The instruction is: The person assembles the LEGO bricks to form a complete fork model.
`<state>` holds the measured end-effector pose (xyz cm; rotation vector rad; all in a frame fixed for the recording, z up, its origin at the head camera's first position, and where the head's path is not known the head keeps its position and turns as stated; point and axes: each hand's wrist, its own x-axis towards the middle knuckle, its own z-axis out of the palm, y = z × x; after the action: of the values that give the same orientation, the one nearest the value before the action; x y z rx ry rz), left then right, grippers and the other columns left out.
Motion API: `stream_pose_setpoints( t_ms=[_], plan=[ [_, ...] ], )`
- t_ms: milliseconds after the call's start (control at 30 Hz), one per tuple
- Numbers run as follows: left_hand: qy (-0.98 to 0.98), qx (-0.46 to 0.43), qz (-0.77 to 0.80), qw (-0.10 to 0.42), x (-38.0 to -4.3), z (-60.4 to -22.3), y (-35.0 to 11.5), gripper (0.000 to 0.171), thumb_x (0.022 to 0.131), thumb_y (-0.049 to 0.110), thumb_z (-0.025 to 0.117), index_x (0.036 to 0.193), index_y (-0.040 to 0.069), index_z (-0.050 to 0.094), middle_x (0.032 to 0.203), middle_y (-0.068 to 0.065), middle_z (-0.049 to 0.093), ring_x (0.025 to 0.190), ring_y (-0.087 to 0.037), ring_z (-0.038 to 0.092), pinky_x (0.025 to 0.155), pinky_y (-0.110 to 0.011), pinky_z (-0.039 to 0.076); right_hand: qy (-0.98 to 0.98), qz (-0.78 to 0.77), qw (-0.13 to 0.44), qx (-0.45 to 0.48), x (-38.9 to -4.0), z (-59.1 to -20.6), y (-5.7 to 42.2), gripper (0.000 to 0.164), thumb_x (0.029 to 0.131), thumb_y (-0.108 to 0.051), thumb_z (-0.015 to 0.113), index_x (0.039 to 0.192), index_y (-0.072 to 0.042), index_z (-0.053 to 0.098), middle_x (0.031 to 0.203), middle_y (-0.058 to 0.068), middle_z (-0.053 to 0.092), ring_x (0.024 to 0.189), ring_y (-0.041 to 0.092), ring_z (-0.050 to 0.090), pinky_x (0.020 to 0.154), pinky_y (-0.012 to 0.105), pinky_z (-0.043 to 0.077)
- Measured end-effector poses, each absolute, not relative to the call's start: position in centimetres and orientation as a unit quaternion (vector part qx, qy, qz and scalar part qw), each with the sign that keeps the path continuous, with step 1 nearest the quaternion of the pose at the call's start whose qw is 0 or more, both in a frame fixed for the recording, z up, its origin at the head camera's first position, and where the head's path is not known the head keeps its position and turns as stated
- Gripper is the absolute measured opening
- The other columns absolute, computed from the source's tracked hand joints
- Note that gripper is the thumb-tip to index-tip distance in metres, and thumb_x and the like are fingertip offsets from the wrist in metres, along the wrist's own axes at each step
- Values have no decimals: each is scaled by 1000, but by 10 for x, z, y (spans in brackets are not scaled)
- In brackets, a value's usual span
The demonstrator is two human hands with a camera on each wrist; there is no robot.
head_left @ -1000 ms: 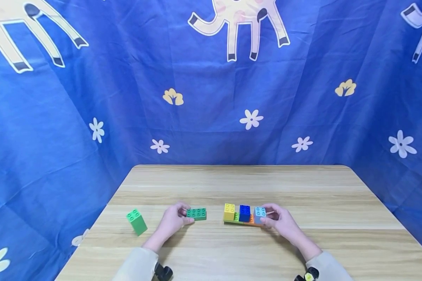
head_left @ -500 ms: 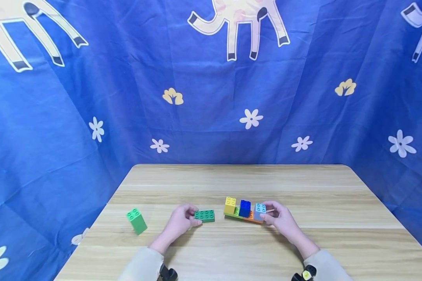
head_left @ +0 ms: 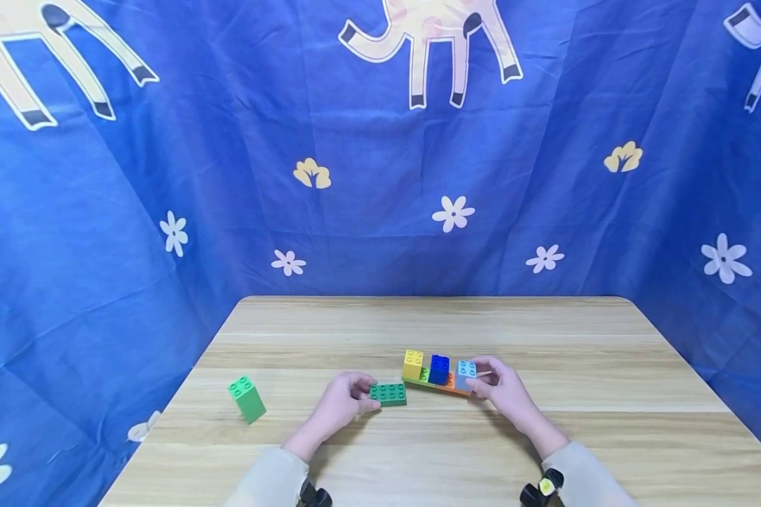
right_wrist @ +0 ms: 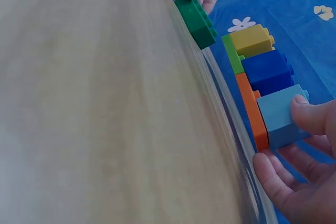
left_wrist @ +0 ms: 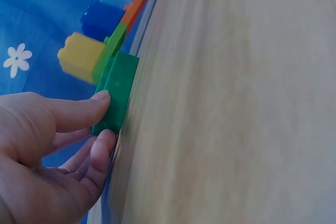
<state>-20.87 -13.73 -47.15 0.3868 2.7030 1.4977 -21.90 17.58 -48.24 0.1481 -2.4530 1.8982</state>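
Observation:
My left hand (head_left: 341, 405) pinches a dark green toy brick (head_left: 388, 395) at its left end, thumb in front and fingers behind. My right hand (head_left: 506, 391) grips the light blue brick (right_wrist: 281, 113) at the right end of a joined row. In that row a yellow brick (head_left: 413, 365) and a dark blue brick (head_left: 440, 369) also stand up. Under them run a flat lime green piece (right_wrist: 232, 54) and a flat orange piece (right_wrist: 252, 111), end to end. The dark green brick's right end is close to the row's left end, slightly nearer to me.
A tall bright green brick (head_left: 247, 400) stands by itself on the left of the wooden table (head_left: 545, 331). Blue patterned cloth (head_left: 380, 176) hangs behind the table and along both sides.
My left hand has carried the dark green brick to the right, closer to the row. The joined row has shifted slightly away from me and left, its left end swinging farther back.

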Motion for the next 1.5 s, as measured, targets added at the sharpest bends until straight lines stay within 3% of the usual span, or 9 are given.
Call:
stream_pose_setpoints(
  t_ms=[500, 1267, 1500],
  plan=[
    [858, 158, 488, 24, -208, -475, -114, 35, 74, 6, 76, 104, -2, 62, 89, -6, 60, 75, -16, 55, 59, -22, 49, -771, 636, 9, 26, -220, -464, 163, 37, 83, -1, 68, 117, 4, 55, 104, 15, 60, 83, 22, 60, 69, 39, 56],
    [847, 160, 505, 37, -205, -476, -92, 35, 73, 5, 75, 105, -2, 61, 82, -6, 58, 68, -15, 54, 48, -23, 49, -768, 640, 12, 33, -234, -478, 159, 38, 82, -5, 70, 117, 0, 57, 105, 15, 60, 84, 22, 61, 66, 36, 56],
    [836, 128, 534, 21, -209, -477, -102, 38, 74, 7, 75, 107, -4, 59, 89, -11, 61, 73, -17, 58, 52, -25, 53, -765, 643, 5, 42, -234, -477, 159, 38, 81, -6, 71, 116, -3, 58, 104, 14, 59, 83, 22, 61, 65, 34, 56]
  ],
)
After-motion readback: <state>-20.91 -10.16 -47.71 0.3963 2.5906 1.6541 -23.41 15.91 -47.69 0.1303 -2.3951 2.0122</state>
